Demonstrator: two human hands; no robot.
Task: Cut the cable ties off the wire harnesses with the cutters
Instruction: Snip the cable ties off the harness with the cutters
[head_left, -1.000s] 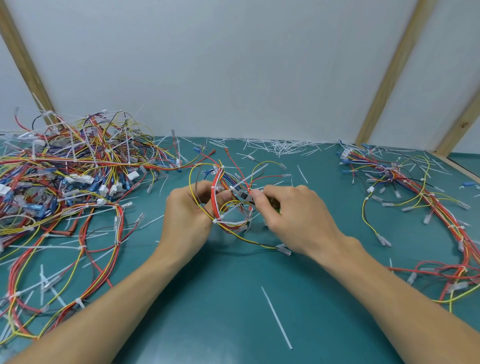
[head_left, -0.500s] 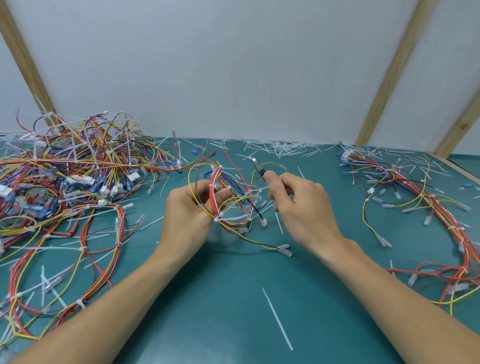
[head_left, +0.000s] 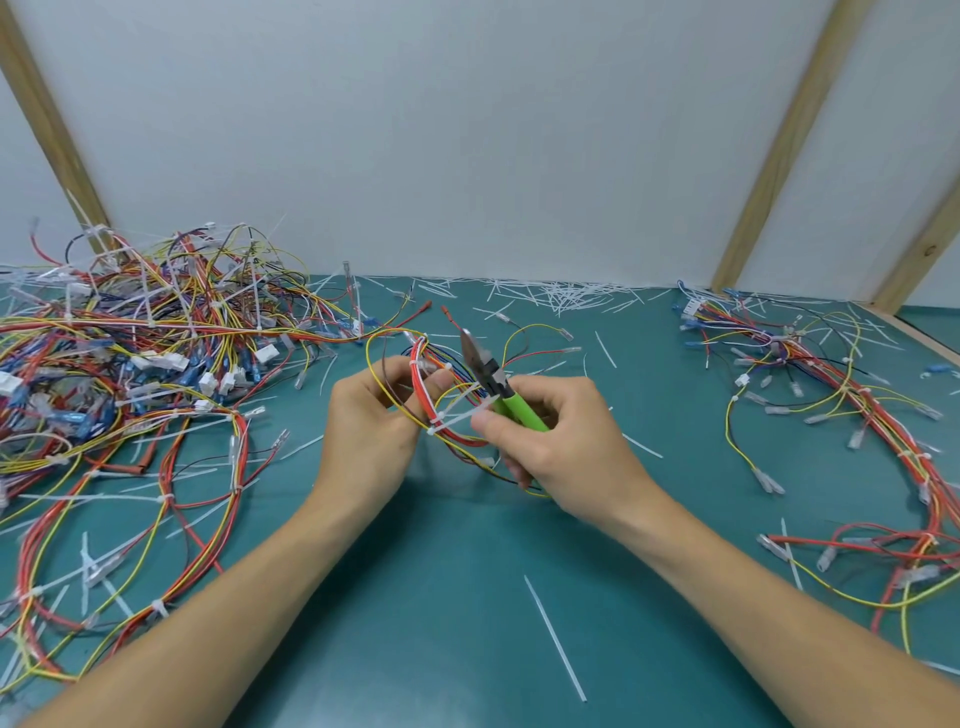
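**Bench layout**

The table (head_left: 467, 597) runs back to the wall (head_left: 467, 130). A harness pile (head_left: 130, 353) lies at left; further harnesses (head_left: 857, 395) lie at right. Cut ties (head_left: 566, 296) lie along the rear edge, and one tie (head_left: 555, 638) lies near the front. At centre, the left hand (head_left: 369, 431) and right hand (head_left: 561, 447) are side by side above the table, a harness (head_left: 441, 400) between them, with the cutters (head_left: 498, 382) in the right hand.

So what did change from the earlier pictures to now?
The right hand pulled the cutters out of the harness and raised them; their green handles now show, the tip pointing up and away. The left hand keeps gripping the same harness. The piles on both sides and the loose tie did not move.
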